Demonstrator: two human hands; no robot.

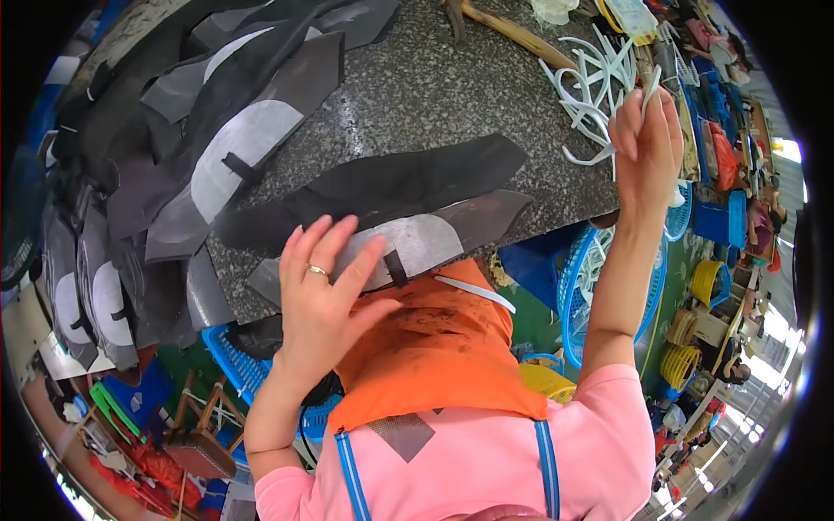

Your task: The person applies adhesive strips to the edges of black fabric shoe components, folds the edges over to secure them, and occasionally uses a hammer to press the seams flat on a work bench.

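Observation:
My left hand (321, 278), wearing a ring, has its fingers spread over a flat black-and-grey cut piece (426, 239) at the table's near edge. The piece looks like a shoe upper, with a light grey rounded patch and a small black tab. Whether my fingertips press on it, I cannot tell. Over on the right, my right hand (647, 143) is raised and pinches a thin white curved strip (651, 87). Just beside it lies a loose pile of similar white strips (599, 82) on the speckled stone tabletop (408, 95).
Many more black-and-grey pieces (252, 148) are heaped at the left, some hanging over the edge. A wooden-handled hammer (517, 39) lies at the back. Below the table's right edge stands a blue basket (573, 304) of white strips. An orange apron (426, 347) covers my lap.

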